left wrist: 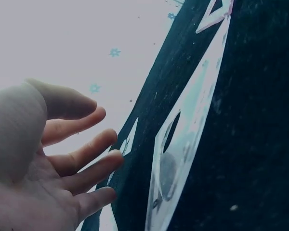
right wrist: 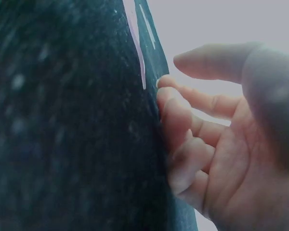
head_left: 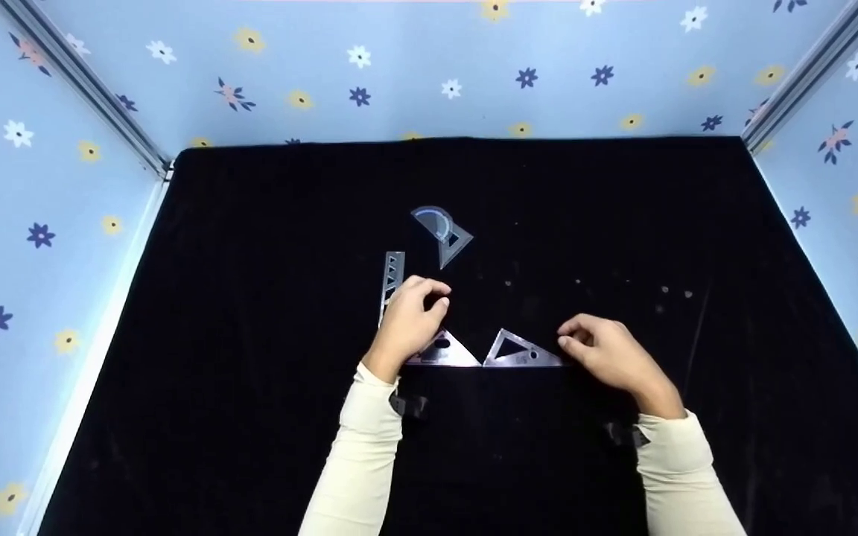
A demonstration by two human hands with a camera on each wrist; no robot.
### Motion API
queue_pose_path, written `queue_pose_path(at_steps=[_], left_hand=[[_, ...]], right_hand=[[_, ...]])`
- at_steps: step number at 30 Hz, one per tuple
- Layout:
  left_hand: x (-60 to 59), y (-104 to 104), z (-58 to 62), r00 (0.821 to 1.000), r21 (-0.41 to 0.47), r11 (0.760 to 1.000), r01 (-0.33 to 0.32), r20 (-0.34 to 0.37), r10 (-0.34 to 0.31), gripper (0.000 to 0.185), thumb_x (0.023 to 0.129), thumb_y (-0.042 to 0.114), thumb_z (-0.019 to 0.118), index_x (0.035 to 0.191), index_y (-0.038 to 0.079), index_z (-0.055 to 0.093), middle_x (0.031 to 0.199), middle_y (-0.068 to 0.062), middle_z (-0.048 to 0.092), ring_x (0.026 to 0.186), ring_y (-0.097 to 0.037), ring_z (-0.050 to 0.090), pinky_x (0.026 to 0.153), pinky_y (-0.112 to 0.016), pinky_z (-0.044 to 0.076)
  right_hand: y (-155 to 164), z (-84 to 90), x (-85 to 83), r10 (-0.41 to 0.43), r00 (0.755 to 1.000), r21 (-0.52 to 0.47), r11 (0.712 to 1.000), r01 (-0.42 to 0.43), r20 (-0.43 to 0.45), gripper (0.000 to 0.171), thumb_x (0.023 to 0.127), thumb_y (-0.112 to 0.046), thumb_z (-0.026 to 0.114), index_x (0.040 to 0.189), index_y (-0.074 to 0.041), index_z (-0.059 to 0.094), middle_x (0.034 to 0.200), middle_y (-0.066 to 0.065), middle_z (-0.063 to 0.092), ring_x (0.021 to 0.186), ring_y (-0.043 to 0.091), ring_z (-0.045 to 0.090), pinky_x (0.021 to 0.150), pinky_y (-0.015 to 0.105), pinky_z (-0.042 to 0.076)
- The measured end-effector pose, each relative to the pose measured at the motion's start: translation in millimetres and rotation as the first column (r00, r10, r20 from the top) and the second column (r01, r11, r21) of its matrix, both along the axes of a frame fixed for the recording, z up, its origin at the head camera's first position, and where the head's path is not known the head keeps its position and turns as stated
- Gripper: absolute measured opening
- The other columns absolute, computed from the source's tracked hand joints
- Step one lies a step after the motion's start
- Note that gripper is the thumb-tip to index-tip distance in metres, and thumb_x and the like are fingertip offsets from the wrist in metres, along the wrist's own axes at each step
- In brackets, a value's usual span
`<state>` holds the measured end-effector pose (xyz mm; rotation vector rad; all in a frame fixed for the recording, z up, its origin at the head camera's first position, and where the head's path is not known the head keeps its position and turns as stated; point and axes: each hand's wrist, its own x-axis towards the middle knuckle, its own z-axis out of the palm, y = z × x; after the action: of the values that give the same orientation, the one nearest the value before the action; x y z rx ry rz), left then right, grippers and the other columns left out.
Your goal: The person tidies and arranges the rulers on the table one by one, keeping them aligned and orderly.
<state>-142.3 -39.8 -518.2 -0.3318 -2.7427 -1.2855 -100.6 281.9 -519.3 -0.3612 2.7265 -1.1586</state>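
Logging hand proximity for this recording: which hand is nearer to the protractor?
Left. In the head view, the left hand is below the protractor, apart from it; the right hand is farther off, below and well to the right.

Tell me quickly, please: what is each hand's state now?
Left hand: open, holding nothing, near the clear plastic triangle with an oval hole.
Right hand: open, loosely curled, holding nothing, near the clear plastic triangle with a triangular cutout.
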Motion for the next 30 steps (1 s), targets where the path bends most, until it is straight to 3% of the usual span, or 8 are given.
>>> queue_pose_path(at_steps=[10, 19, 30], left_hand=[[-7.1, 7.3, 7.7, 0.995, -0.201, 0.979, 0.031, 0.096, -0.012, 0.032, 0.093, 0.020, 0.065, 0.121, 0.004, 0.069, 0.125, -0.012, 0.060, 0.125, -0.031, 0.050, 0.109, -0.042, 0.037], [-7.5, 10.7, 11.0, 0.998, -0.366, 0.930, 0.043, 0.058, -0.023, 0.043, 0.094, 0.020, 0.064, 0.129, -0.004, 0.062, 0.137, -0.018, 0.056, 0.131, -0.034, 0.046, 0.114, -0.043, 0.033], [-6.6, 23.1, 8.0, 0.996, -0.467, 0.884, 0.029, 0.089, 0.015, 0.051, 0.094, 0.026, 0.064, 0.137, -0.001, 0.057, 0.150, -0.011, 0.048, 0.135, -0.035, 0.042, 0.104, -0.050, 0.044]], right_hand=[[-21.6, 14.5, -16.1, 0.042, 0.999, -0.005, 0.999, -0.042, 0.005, 0.013, 0.094, -0.015, 0.067, 0.104, -0.007, 0.072, 0.084, -0.003, 0.069, 0.075, 0.015, 0.061, 0.071, 0.034, 0.050], [-46.4, 25.6, -44.3, 0.087, 0.996, 0.008, 0.996, -0.087, -0.021, 0.016, 0.095, -0.017, 0.066, 0.104, -0.006, 0.073, 0.087, -0.002, 0.070, 0.077, 0.016, 0.062, 0.073, 0.036, 0.051], [-74.8, 24.0, -80.9, 0.044, 0.996, -0.033, 0.998, -0.047, -0.075, 0.014, 0.093, -0.012, 0.066, 0.102, -0.004, 0.073, 0.088, 0.003, 0.069, 0.081, 0.020, 0.061, 0.077, 0.037, 0.048]])
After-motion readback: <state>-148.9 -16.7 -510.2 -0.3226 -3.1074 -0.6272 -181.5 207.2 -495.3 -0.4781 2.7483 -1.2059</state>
